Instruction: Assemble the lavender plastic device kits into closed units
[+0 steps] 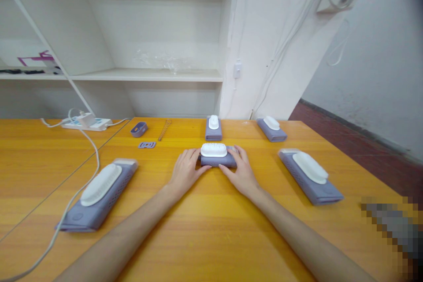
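Observation:
A grey-purple case (214, 161) lies crosswise on the table, with a white oval brush (214, 150) resting bristles up on top of it. My left hand (185, 168) grips the left end of this case, thumb along the near side and fingers round the far side. On the right end, my right hand (242, 172) holds it the same way, its fingers near the brush. Both hands are closed on the case and rest close to the tabletop.
Similar cases with white brushes stand around: near left (99, 198), right (310, 176), back middle (213, 128) and back right (272, 128). Behind my left hand lie a purple ring-like part (139, 129), a flat plate (147, 145) and a spring (164, 130). A white cable (96, 158) crosses the left side.

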Motion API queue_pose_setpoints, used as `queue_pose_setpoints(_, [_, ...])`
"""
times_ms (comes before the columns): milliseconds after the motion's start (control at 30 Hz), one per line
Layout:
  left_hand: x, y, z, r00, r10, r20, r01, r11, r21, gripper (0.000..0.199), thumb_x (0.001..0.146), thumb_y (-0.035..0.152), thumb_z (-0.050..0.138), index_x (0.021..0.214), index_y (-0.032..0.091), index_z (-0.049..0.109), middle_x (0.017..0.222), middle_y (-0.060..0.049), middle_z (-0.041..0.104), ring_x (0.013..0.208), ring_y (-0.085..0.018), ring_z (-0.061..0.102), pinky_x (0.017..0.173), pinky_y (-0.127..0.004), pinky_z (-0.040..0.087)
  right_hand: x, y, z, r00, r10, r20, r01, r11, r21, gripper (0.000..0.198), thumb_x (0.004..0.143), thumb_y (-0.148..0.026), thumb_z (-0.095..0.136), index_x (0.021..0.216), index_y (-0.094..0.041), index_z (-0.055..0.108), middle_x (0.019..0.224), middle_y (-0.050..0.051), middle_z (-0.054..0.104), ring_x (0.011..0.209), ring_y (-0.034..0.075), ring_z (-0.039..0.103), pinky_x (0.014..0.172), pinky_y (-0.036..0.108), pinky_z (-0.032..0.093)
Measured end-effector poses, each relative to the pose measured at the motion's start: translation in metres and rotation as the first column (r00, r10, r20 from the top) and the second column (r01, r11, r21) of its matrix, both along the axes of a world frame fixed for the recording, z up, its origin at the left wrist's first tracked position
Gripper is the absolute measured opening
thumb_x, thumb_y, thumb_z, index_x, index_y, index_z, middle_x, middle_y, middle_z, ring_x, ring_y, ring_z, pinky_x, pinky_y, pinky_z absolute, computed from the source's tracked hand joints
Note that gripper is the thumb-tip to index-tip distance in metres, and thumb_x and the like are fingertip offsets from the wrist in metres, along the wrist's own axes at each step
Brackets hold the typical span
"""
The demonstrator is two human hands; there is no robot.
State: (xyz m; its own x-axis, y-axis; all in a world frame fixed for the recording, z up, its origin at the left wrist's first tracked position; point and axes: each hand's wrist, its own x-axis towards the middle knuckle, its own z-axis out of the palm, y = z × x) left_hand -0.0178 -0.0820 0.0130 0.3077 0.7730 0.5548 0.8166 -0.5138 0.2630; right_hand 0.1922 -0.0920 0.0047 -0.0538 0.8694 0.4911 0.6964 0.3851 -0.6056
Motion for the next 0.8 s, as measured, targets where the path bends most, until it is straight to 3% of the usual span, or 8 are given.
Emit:
queue_pose_setpoints(267, [-0.0012,0.0009,-0.0016,0.998,-0.057,0.008,0.057,0.998,0.005,0.056,0.080,0.045,0.058,0.127,0.021,0.041,0.125,-0.011,0.055,0.114,-0.025,0.052,0.095,-0.040,0.041,0.0005,0.0004,-0.0003,1.000,0.007,-0.013,-0.007,1.000,0.007,0.050,0.075,-0.035,0.063,0.122,-0.021,0.052,0.132,0.011,0.040,0.126,0.026,0.039,0.107,0.043,0.032])
queue_pose_setpoints(667, [0.0032,-0.0050,0.0034,0.982,0.186,0.038,-0.188,0.981,0.053,0.066,0.071,0.065,0.057,0.116,0.018,0.051,0.113,-0.014,0.062,0.103,-0.028,0.058,0.091,-0.040,0.038,-0.0011,-0.0005,0.0019,0.998,0.044,-0.053,-0.045,0.999,-0.016,0.050,0.074,-0.034,0.065,0.121,-0.021,0.052,0.128,0.010,0.044,0.123,0.024,0.042,0.106,0.040,0.034])
queue_pose_setpoints(800, [0.0025,-0.0051,0.0022,0.982,0.187,0.034,-0.189,0.980,0.057,0.061,0.071,0.065,0.056,0.110,0.018,0.055,0.110,-0.014,0.064,0.101,-0.028,0.059,0.092,-0.042,0.037,-0.0010,-0.0006,0.0005,0.997,0.062,-0.045,-0.064,0.997,-0.040,0.054,0.075,-0.034,0.064,0.125,-0.022,0.049,0.132,0.010,0.043,0.125,0.023,0.041,0.107,0.040,0.033])
